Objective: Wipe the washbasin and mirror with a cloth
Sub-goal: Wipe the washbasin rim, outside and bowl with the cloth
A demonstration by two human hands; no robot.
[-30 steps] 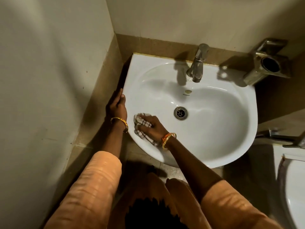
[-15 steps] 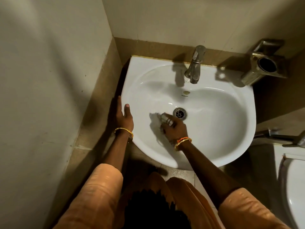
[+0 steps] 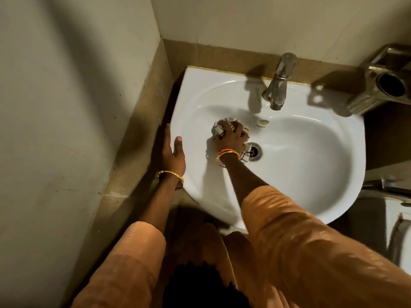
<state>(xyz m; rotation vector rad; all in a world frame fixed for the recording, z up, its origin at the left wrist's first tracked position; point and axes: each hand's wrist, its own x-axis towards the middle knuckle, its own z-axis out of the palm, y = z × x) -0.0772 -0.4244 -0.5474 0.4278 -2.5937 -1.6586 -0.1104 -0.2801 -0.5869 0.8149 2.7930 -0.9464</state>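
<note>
- Washbasin (image 3: 311,178), white and oval, is fixed in the corner under the head camera, and its drain (image 3: 253,151) at the bowl's bottom is the landmark for everything below.
- Nearest, below the drain, two orange sleeves (image 3: 289,241) reach up from the bottom edge toward the basin.
- Left of the drain and outside the bowl, the left hand (image 3: 173,154) rests on the basin's left rim, fingers straight and relaxed with the thumb lying on the rim; a gold bangle (image 3: 170,173) sits on its wrist.
- Just up and left of the drain, inside the bowl, the right hand (image 3: 232,138) presses down with fingers curled around a checked cloth (image 3: 219,127); the cloth bunches out past the fingertips, and a corner shows at the drain's edge.
- Above the drain, a small overflow hole (image 3: 262,123) marks the bowl wall.
- Farther above the drain, a metal tap (image 3: 279,85) stands on the back rim, spout over the bowl.
- Far up and right of the drain, a metal holder (image 3: 382,85) is mounted on the wall.
</note>
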